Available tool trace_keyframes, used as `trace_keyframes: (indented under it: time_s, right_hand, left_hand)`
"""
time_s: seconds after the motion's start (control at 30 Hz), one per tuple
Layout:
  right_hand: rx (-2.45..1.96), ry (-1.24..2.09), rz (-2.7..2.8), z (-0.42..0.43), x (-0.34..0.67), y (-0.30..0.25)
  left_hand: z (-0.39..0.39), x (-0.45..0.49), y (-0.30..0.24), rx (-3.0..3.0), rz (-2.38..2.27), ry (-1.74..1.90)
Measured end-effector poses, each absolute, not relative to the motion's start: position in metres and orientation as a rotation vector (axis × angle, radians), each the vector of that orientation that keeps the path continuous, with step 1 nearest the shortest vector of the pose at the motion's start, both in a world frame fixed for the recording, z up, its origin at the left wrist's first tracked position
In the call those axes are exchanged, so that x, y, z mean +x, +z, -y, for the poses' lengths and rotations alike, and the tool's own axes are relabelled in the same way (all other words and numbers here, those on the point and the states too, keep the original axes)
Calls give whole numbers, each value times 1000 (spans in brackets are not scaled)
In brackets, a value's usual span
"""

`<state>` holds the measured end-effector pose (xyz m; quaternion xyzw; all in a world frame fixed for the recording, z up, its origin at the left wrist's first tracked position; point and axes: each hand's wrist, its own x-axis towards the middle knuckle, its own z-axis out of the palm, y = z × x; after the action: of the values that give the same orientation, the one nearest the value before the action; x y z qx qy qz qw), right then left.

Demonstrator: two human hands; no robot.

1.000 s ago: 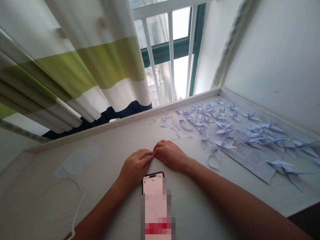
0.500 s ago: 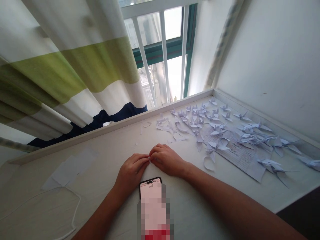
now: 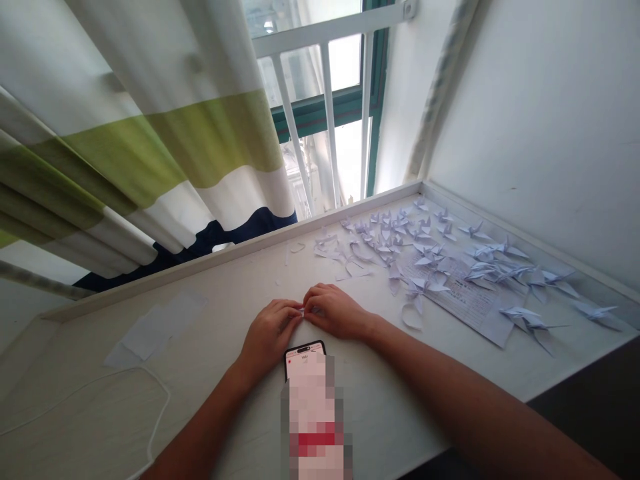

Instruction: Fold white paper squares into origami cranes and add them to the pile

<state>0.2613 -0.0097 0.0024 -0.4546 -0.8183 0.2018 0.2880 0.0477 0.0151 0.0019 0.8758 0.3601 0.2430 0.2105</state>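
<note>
My left hand [image 3: 270,335] and my right hand [image 3: 334,312] meet at the fingertips in the middle of the white table. Between them is a small piece of white paper [image 3: 301,311], mostly hidden by my fingers, so its shape cannot be made out. Just below my hands lies a black smartphone [image 3: 305,351] with its lit screen blurred out. Several folded paper cranes [image 3: 427,257] in pale lavender-white are spread to the right of my right hand, some lying on a printed paper sheet [image 3: 465,297].
Paper scraps [image 3: 330,250] lie beyond my hands. A white cable [image 3: 160,400] curves across the left of the table near taped white paper [image 3: 155,330]. A raised white ledge [image 3: 225,257] runs along the far side, beneath a striped curtain [image 3: 150,147] and a barred window [image 3: 320,113].
The whole view has shifted slightly as my head moved. My hands stay together at the fingertips, and the small paper now shows a little between them.
</note>
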Motion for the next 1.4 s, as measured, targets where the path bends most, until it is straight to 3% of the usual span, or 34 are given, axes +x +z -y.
trace_keyframes:
  time_s: [0.77, 1.4]
  right_hand:
    - [-1374, 640, 2053, 6, 253, -2]
    - [-1158, 539, 2192, 11, 263, 0]
  left_hand:
    - [-17, 63, 5, 1782, -1219, 764]
    - [-21, 44, 1, 2331, -876, 709]
